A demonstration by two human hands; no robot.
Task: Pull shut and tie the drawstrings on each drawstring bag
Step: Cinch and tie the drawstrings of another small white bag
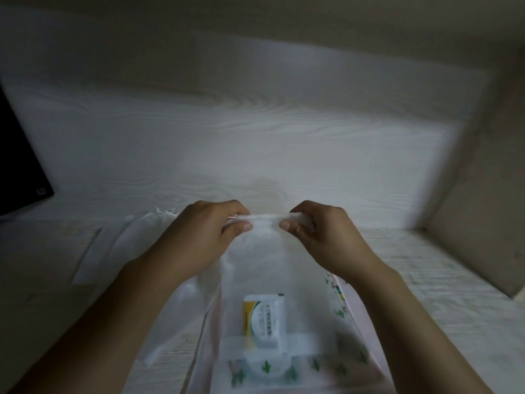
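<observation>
Left hand point(210, 226) and right hand point(315, 226) each pinching the gathered top edge of a sheer white bag point(255, 268), lifted above the pale wooden table point(255, 137). Small yellow-and-white packet point(262, 315) inside. Cactus-print bag point(338, 365) underneath.

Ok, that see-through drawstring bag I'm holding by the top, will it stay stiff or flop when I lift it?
Likely floppy: the drawstring bag sags in soft folds below where the left hand and right hand pinch its gathered top. Probably light, with only a small packet visible inside, which may slide around.
</observation>
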